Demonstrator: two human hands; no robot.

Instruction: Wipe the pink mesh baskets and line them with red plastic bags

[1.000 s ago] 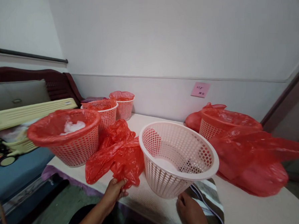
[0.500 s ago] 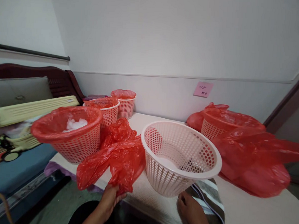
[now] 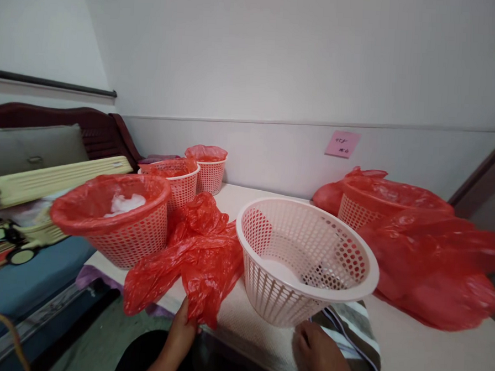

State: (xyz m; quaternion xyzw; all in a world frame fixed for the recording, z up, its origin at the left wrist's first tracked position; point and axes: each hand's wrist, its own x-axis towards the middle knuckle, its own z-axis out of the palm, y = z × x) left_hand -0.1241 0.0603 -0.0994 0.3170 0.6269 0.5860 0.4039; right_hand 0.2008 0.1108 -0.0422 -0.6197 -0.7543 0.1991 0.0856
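A thin, shiny red plastic bag (image 3: pixel 213 255) lies crumpled on the pale surface (image 3: pixel 416 360), its near end bunched in the left hand's fingers (image 3: pixel 183 311) and a loose fold spreading leftward. Just right of the bag, a pale pink plastic basket (image 3: pixel 293 282), its sides full of holes, stands with its wide round mouth open upward.

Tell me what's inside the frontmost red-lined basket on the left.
A red bag lines that basket, and some white material shows inside. The bag's near rim hides the bottom, so anything lower cannot be seen.
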